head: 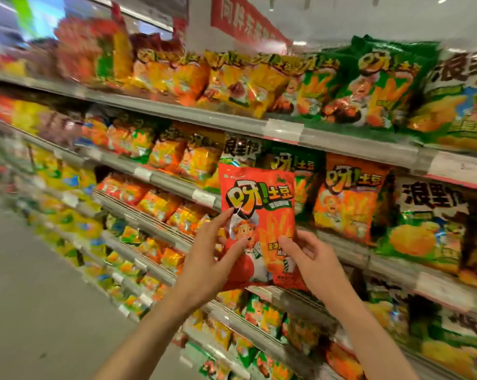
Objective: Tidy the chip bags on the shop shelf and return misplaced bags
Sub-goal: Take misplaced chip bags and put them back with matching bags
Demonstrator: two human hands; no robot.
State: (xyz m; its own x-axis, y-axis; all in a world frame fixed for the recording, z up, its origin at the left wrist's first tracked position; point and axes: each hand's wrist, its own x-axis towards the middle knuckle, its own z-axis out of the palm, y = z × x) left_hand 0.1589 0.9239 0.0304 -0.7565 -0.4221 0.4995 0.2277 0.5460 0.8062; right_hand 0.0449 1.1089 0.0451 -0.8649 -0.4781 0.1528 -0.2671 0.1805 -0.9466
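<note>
I hold a red chip bag (pixel 259 212) upright in front of the shelves, its printed front toward me. My left hand (pixel 210 259) grips its lower left side, thumb across the front. My right hand (pixel 311 259) pinches its lower right edge. Behind the bag, on the middle shelf (pixel 341 242), stand a green bag (pixel 295 163) and an orange bag (pixel 347 198) of the same brand. The top shelf (pixel 232 119) carries yellow-orange bags (pixel 232 78) on the left and green bags (pixel 374 78) on the right.
Shelves of snack bags run away to the left, blurred. White and green bags (pixel 429 223) with large black lettering stand at the right. Grey aisle floor (pixel 39 297) lies at lower left. A red hanging sign (pixel 245 20) is overhead.
</note>
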